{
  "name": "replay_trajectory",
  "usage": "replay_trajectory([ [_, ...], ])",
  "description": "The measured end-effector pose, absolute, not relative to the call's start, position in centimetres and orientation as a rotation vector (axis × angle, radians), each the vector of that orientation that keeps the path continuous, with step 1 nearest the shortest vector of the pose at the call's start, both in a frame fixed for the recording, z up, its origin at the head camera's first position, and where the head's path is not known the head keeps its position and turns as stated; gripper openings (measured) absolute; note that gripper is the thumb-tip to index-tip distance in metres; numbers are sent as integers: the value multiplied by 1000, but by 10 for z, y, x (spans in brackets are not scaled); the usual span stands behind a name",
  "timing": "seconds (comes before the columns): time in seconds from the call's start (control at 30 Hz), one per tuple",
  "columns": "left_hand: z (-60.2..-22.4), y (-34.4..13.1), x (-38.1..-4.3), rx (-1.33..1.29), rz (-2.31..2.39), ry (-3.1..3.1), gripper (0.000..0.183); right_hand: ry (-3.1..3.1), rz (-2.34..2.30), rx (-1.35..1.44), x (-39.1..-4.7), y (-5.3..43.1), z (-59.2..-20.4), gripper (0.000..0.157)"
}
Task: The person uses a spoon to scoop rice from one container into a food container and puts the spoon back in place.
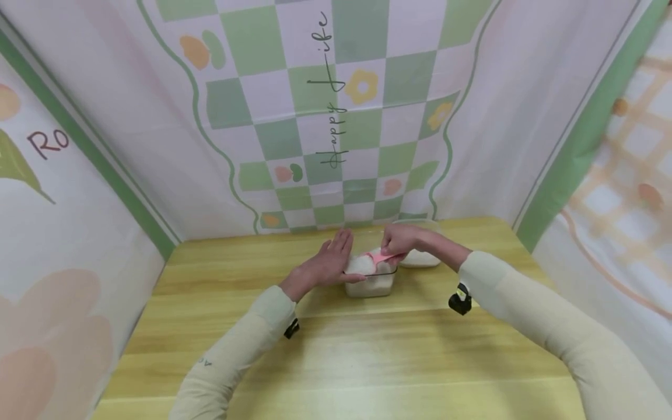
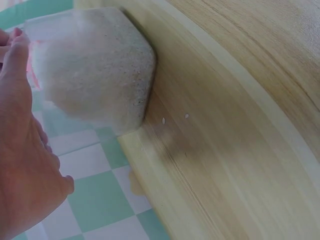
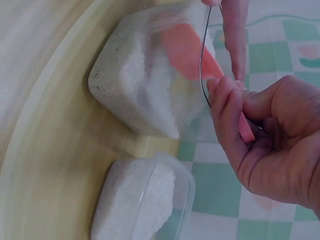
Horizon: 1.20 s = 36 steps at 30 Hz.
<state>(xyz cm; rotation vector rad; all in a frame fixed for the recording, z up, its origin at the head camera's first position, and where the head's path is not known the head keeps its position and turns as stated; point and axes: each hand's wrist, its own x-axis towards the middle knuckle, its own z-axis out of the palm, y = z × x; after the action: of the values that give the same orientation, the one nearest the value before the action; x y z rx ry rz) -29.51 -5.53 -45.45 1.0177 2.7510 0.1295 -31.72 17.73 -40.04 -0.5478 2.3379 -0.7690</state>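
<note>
A clear box of white rice stands near the table's back edge, with a thin dark wire along its rim. My left hand rests against its left side, fingers straight and thumb stretched across the front rim. From the right, my right hand grips the handle of a pink scoop. The scoop's broad end is inside the box, down at the rice, seen through the clear wall in the right wrist view. In the left wrist view, the box's far side hides most of the scoop.
A second clear container with white contents stands just right of the box, partly behind my right hand in the head view. Two loose rice grains lie on the wooden table. A checkered curtain hangs behind the table.
</note>
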Motion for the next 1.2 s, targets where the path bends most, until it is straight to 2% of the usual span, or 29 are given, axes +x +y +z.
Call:
replay_trajectory([
  [0.3, -454, -59, -295, 1026, 190, 2739, 106, 2209, -1003, -453, -314, 194, -400, 31],
  [0.7, -455, -60, -294, 1048, 211, 2716, 107, 2167, -1165, -368, -303, 214, -406, 40],
  [0.93, -456, -58, -294, 1059, 172, 2738, 109, 2164, -1230, -361, -299, 225, -406, 27],
  [1.2, -455, -58, -293, 1038, 190, 2730, 109, 2165, -1291, -326, -293, 233, -406, 26],
])
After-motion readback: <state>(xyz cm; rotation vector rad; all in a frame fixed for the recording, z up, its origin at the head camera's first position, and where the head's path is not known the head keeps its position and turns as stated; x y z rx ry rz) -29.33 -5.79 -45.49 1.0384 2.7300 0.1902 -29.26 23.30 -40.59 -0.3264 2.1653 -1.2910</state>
